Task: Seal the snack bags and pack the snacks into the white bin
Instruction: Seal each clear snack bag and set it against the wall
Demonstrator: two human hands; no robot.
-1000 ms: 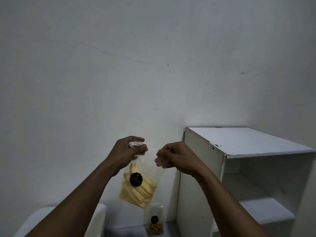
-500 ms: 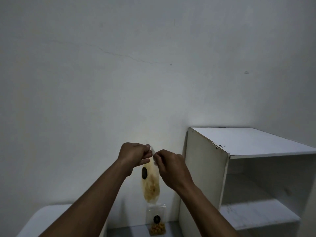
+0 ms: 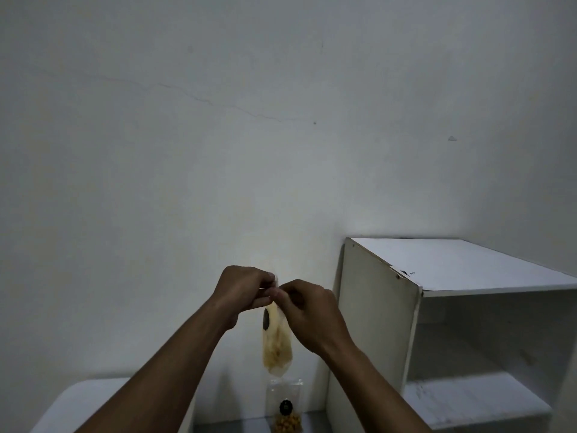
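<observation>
Just below left grip [image 3: 243, 290] and right grip [image 3: 312, 314], both tight on its top edge, the snack bag [image 3: 278, 345].

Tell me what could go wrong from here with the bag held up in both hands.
1. The left hand and right hand only pinch the bag by its top edge; a slip could drop it onto the small bag standing just below and topple it.
2. Both hands hide the top edge, so part of the seal may go unpressed and leak later.
</observation>
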